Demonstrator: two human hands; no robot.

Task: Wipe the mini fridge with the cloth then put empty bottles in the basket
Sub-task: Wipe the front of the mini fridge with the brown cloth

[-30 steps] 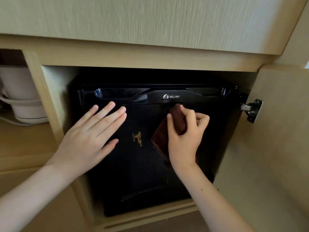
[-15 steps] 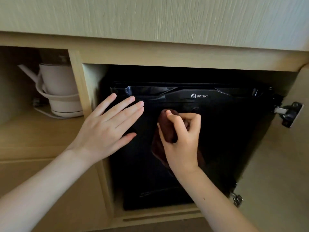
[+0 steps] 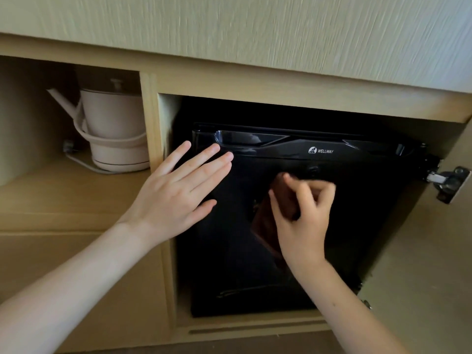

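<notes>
A black mini fridge (image 3: 362, 226) with a WELLWAY logo sits inside a wooden cabinet bay, its door shut. My right hand (image 3: 304, 221) grips a dark brown cloth (image 3: 265, 226) and presses it against the middle of the fridge door; the hand is blurred with motion. My left hand (image 3: 178, 190) lies flat with fingers spread on the door's upper left corner, partly over the cabinet's divider. No bottles or basket are in view.
A pale electric kettle (image 3: 112, 131) with its cord stands on the shelf in the left bay. The cabinet door (image 3: 434, 251) hangs open at the right on a metal hinge (image 3: 449, 182). A wooden divider (image 3: 153, 123) separates the bays.
The view has swung left, showing more of the kettle shelf. My right hand has slid the cloth across the fridge door from under the logo toward its middle. My left hand stays flat on the door.
</notes>
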